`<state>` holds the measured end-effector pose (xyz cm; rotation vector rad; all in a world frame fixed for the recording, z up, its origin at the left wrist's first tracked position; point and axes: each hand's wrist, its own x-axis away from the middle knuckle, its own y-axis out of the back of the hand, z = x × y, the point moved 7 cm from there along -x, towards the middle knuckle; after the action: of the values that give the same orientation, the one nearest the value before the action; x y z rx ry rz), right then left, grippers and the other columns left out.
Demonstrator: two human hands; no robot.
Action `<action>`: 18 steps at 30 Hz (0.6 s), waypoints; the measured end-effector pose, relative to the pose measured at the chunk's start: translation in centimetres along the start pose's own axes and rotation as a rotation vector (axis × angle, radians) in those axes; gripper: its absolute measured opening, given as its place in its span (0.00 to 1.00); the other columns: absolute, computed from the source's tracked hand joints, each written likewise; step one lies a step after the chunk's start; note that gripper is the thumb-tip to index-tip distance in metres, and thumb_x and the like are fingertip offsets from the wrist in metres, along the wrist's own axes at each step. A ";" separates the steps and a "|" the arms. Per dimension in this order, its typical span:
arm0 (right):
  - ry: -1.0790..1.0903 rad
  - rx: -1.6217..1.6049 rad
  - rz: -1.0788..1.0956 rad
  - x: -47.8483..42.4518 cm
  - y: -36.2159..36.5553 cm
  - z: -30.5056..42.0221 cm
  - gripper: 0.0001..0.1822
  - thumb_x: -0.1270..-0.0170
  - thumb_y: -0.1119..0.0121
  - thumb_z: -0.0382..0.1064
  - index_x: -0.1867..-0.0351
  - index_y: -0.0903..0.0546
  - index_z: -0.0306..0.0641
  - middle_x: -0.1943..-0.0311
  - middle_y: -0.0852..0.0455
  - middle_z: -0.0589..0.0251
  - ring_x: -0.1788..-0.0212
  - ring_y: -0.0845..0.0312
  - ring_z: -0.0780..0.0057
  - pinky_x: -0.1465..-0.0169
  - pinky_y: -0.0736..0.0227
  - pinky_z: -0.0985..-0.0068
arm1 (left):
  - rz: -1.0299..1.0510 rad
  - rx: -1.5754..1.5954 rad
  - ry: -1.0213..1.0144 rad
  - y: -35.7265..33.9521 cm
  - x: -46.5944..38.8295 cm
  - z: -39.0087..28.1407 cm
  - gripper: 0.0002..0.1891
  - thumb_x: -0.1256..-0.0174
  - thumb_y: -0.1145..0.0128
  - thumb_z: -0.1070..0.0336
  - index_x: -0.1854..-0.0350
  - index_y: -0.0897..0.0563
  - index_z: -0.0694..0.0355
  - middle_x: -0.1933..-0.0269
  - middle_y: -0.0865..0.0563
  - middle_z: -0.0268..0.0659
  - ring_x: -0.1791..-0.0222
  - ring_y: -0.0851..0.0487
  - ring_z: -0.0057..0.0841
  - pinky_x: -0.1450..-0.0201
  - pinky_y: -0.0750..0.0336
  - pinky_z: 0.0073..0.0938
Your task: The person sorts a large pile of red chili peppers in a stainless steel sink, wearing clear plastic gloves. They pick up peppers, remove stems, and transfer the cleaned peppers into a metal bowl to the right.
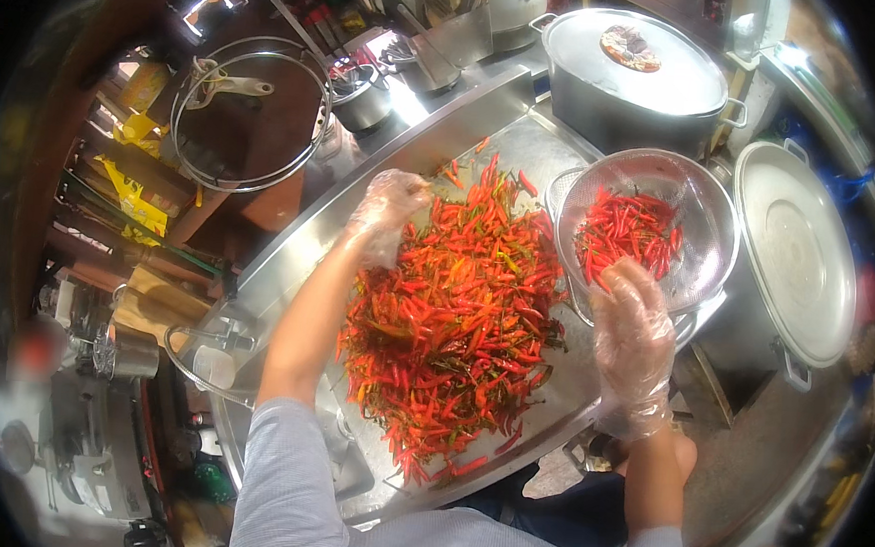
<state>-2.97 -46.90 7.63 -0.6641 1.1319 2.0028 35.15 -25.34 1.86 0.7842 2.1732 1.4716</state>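
Observation:
A big heap of red chili peppers (458, 312), mixed with orange and green ones and stems, lies on a stainless steel sink counter (566, 379) before me. My left hand (390, 204), in a clear plastic glove, is at the heap's upper left edge with its fingers curled; whether it holds anything is hidden. To the right, a metal mesh strainer (698, 244) contains a smaller batch of red chilies (632, 229). My right hand (635, 334), gloved likewise, reaches over the strainer's near rim, fingertips at those chilies. I cannot tell whether one is pinched there.
A large lidded pot (628, 97) stands behind the strainer, and another lidded pot (796, 250) is at the right. The counter has a raised back wall (445, 142). A flexible faucet hose (198, 383) is at the left. Metal hoops (180, 126) hang at upper left.

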 end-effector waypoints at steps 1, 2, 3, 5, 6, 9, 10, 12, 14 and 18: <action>0.021 -0.017 0.021 0.0 -0.4 0.4 0.19 0.36 0.25 0.29 0.44 0.11 0.41 0.42 0.09 0.52 0.49 0.07 0.52 0.51 0.09 0.62 | 0.017 -0.006 -0.031 -0.8 -1.6 -0.3 0.16 0.32 0.31 0.54 0.53 0.06 0.62 0.63 0.07 0.43 0.66 0.12 0.39 0.52 0.17 0.38; 0.015 -0.052 0.028 -0.1 -0.8 0.9 0.17 0.37 0.25 0.29 0.47 0.11 0.41 0.45 0.08 0.53 0.53 0.06 0.53 0.54 0.09 0.63 | 0.034 -0.013 -0.063 -1.8 -3.3 -0.7 0.17 0.31 0.32 0.52 0.54 0.06 0.62 0.63 0.07 0.43 0.66 0.12 0.38 0.52 0.17 0.37; 0.016 -0.055 0.060 -0.1 -1.0 1.1 0.16 0.38 0.25 0.29 0.48 0.11 0.41 0.45 0.08 0.53 0.53 0.06 0.53 0.54 0.09 0.62 | 0.057 -0.011 -0.105 -3.2 -5.2 -1.8 0.18 0.31 0.32 0.51 0.55 0.07 0.62 0.63 0.07 0.43 0.65 0.12 0.38 0.51 0.17 0.37; 0.019 -0.084 0.124 0.0 -2.0 1.4 0.15 0.38 0.25 0.29 0.50 0.11 0.41 0.45 0.08 0.54 0.55 0.06 0.53 0.55 0.10 0.62 | 0.141 -0.027 0.040 -5.7 -7.9 -2.4 0.18 0.31 0.33 0.49 0.56 0.06 0.61 0.61 0.06 0.45 0.62 0.10 0.41 0.49 0.16 0.40; 0.041 -0.087 0.146 0.2 -2.3 1.4 0.14 0.38 0.25 0.29 0.51 0.11 0.42 0.47 0.07 0.54 0.56 0.06 0.53 0.55 0.10 0.61 | 0.186 -0.031 0.106 -7.2 -9.0 -2.9 0.19 0.31 0.34 0.49 0.56 0.06 0.61 0.60 0.06 0.46 0.60 0.09 0.43 0.48 0.16 0.41; 0.091 -0.105 0.180 0.5 -3.0 1.5 0.15 0.38 0.26 0.29 0.49 0.12 0.42 0.48 0.07 0.53 0.56 0.06 0.53 0.55 0.10 0.61 | -0.004 -0.231 0.042 -9.5 -10.5 -3.3 0.19 0.32 0.34 0.51 0.54 0.06 0.63 0.53 0.07 0.57 0.49 0.07 0.50 0.42 0.15 0.47; 0.100 -0.118 0.189 0.7 -3.0 1.3 0.17 0.39 0.27 0.29 0.49 0.13 0.42 0.49 0.07 0.53 0.57 0.06 0.53 0.56 0.10 0.61 | 0.073 -0.275 0.060 -10.3 -10.8 -3.3 0.20 0.31 0.35 0.50 0.51 0.04 0.61 0.47 0.06 0.55 0.41 0.08 0.51 0.38 0.14 0.47; 0.088 -0.118 0.204 1.0 -3.1 1.1 0.17 0.39 0.26 0.27 0.48 0.13 0.40 0.49 0.07 0.52 0.55 0.06 0.50 0.55 0.10 0.61 | 0.300 -0.372 -0.084 -11.4 -12.1 -3.9 0.20 0.30 0.36 0.50 0.50 0.04 0.61 0.47 0.06 0.55 0.41 0.08 0.51 0.39 0.14 0.47; 0.071 -0.108 0.202 1.2 -2.6 0.6 0.17 0.39 0.26 0.27 0.49 0.13 0.40 0.49 0.07 0.53 0.55 0.06 0.50 0.56 0.10 0.61 | 0.331 -0.135 -0.047 -10.0 -11.7 -5.0 0.21 0.29 0.35 0.47 0.53 0.04 0.61 0.54 0.04 0.52 0.51 0.06 0.50 0.45 0.14 0.46; 0.077 -0.123 0.179 0.5 -2.4 1.0 0.15 0.39 0.27 0.29 0.51 0.13 0.42 0.51 0.07 0.56 0.58 0.07 0.52 0.58 0.11 0.61 | 0.206 0.235 0.010 -4.8 -11.2 -2.2 0.21 0.31 0.27 0.46 0.62 0.05 0.64 0.70 0.09 0.48 0.71 0.14 0.38 0.58 0.19 0.41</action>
<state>-1.45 -45.02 6.51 -0.7295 1.1555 2.2298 41.29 -35.51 -1.67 1.1118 2.3609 1.3279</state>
